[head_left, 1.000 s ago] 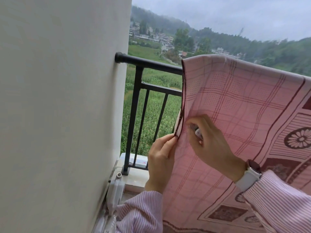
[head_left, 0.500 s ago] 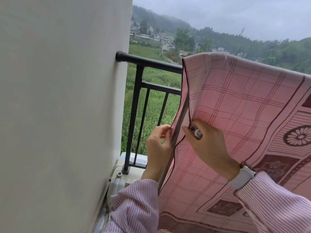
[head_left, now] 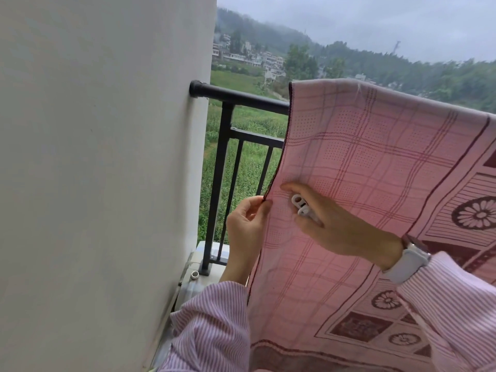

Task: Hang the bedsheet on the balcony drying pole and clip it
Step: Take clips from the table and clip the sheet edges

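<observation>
A pink checked bedsheet (head_left: 375,162) with dark red borders and flower patterns hangs over the black balcony rail (head_left: 241,96), covering its right part. My left hand (head_left: 245,226) pinches the sheet's left hem about halfway down. My right hand (head_left: 330,224) lies against the sheet's front beside that hem, its index finger stretched toward the edge, and holds a white plastic clip (head_left: 302,206) in its fingers. A white watch sits on the right wrist.
A white wall (head_left: 102,170) fills the left half, meeting the rail's end. Black vertical bars (head_left: 233,189) stand below the rail on a pale ledge (head_left: 214,251) with a small metal ring. Green fields and distant houses lie beyond.
The sheet's left hem, folded back half a second ago, now lies flat again. My left hand pinches its edge, and my right index finger has stretched toward the hem, the clip more exposed.
</observation>
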A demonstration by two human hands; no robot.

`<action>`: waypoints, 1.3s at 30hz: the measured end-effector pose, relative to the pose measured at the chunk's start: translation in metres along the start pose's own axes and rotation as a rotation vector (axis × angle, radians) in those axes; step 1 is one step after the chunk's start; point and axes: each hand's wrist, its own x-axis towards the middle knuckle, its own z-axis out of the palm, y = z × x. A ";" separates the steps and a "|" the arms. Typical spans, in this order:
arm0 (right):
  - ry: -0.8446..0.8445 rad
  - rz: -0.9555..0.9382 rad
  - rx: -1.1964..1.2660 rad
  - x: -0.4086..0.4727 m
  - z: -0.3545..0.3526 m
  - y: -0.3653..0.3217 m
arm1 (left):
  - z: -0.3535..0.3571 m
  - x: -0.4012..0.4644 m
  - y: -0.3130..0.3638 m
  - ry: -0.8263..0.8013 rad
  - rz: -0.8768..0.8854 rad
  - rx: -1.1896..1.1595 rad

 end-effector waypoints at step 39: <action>-0.040 -0.316 -0.727 0.046 -0.046 -0.034 | -0.008 -0.010 -0.001 0.039 0.216 0.369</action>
